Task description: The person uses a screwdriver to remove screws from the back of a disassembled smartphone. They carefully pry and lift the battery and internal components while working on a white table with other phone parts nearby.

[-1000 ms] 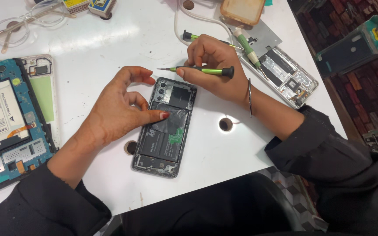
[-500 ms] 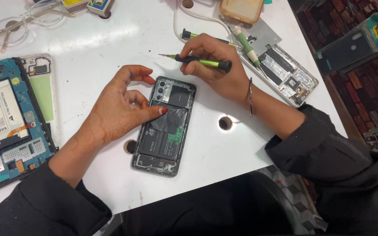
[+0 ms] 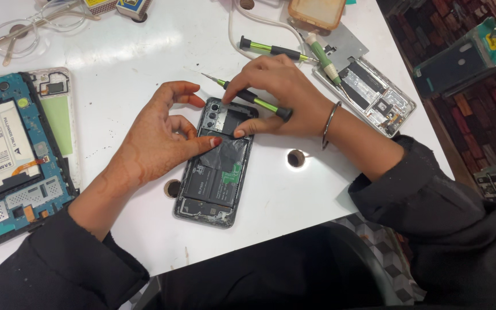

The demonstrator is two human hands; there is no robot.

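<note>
Green-and-black screwdriver (image 3: 255, 101), white table (image 3: 144, 57)

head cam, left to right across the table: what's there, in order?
Opened tablet → left hand → opened phone, back cover off → right hand holding a green-and-black screwdriver → second opened phone near the right table edge.

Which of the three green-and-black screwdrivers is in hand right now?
The one in the right hand, angled over the open phone. The other two lie loose on the table behind it.
</note>
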